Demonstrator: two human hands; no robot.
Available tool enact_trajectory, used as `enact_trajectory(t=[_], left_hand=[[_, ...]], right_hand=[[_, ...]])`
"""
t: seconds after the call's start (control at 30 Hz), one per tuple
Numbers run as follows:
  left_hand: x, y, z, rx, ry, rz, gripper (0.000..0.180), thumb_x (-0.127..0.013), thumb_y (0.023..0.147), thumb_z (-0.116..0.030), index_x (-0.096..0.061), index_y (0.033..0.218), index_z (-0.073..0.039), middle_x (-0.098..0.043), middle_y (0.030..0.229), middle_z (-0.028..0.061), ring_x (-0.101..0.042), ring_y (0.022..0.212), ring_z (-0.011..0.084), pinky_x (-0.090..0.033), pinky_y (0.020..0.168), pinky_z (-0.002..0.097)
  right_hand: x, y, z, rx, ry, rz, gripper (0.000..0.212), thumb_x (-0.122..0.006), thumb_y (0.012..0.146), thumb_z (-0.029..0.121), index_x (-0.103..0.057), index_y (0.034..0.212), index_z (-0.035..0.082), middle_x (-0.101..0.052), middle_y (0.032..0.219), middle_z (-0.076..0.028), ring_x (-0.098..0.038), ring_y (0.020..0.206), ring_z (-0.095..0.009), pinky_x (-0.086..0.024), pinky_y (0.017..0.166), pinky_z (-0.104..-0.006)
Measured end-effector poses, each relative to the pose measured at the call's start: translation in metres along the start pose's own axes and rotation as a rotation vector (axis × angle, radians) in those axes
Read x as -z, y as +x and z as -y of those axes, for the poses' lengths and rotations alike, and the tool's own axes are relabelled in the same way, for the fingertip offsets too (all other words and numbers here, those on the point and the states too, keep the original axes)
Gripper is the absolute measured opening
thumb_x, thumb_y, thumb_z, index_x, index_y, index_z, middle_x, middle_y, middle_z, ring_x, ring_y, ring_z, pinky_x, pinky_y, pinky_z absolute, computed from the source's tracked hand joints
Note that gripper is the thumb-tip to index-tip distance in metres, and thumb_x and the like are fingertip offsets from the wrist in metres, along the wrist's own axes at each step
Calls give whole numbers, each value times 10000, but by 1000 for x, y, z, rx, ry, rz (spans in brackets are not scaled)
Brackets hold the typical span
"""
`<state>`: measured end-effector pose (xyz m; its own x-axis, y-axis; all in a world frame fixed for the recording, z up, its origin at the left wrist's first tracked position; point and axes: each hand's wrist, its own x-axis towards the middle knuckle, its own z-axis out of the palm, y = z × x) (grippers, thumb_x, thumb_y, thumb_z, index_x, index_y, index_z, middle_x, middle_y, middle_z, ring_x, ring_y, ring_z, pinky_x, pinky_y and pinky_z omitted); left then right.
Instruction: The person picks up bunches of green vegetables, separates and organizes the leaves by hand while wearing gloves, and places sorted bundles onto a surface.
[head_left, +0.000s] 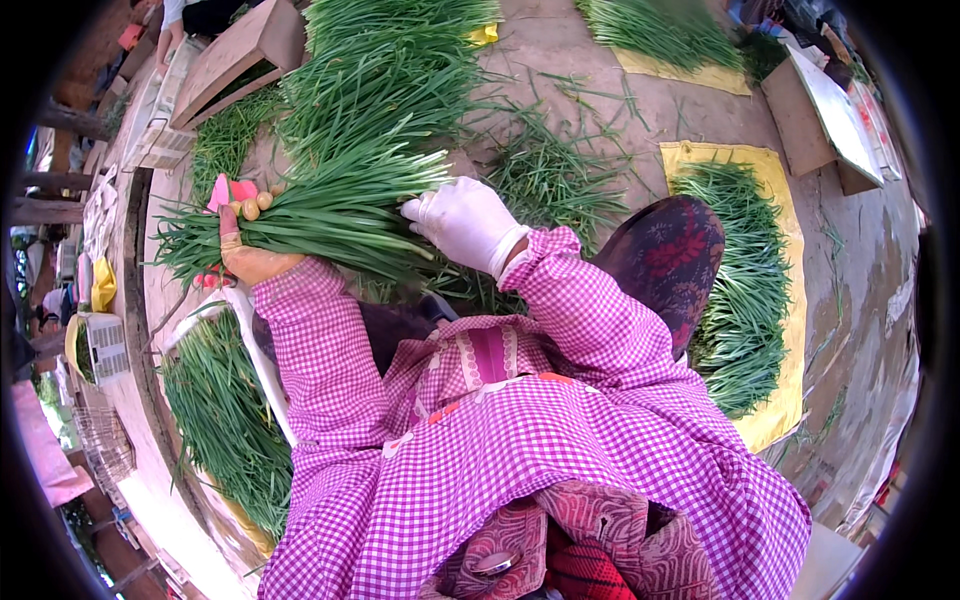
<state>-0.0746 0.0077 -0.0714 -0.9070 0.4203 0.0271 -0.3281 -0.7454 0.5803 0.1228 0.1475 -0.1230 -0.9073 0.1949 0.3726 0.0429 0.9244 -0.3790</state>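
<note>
Left hand [245,250] grips a bundle of green chives [330,215]; gloved right hand [462,222] closes on the bundle's other end.

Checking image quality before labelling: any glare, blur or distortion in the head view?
Head view: strong fisheye bending with a black rim; even daylight, no hard shadows; right hand in its white glove nearly blown out; left hand and bundle of green stalks sharp; far corners soft.

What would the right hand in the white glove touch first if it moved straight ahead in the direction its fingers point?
The right hand points left and already touches the bundle of green stalks. Going on, it would probably push along that bundle toward the left hand.
</note>
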Motion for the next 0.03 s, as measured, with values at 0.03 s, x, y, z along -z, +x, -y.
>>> enact_trajectory(t=[0.03], left_hand=[[4,2,-1,-15,16,3,223,-556,852,-219,-512,668,-100,-489,625,22,-525,681,222,-424,803,438]], right_hand=[[-1,0,-1,7,-5,21,225,-622,798,213,-654,1009,143,-615,709,-42,-608,666,-258,-479,657,-383]])
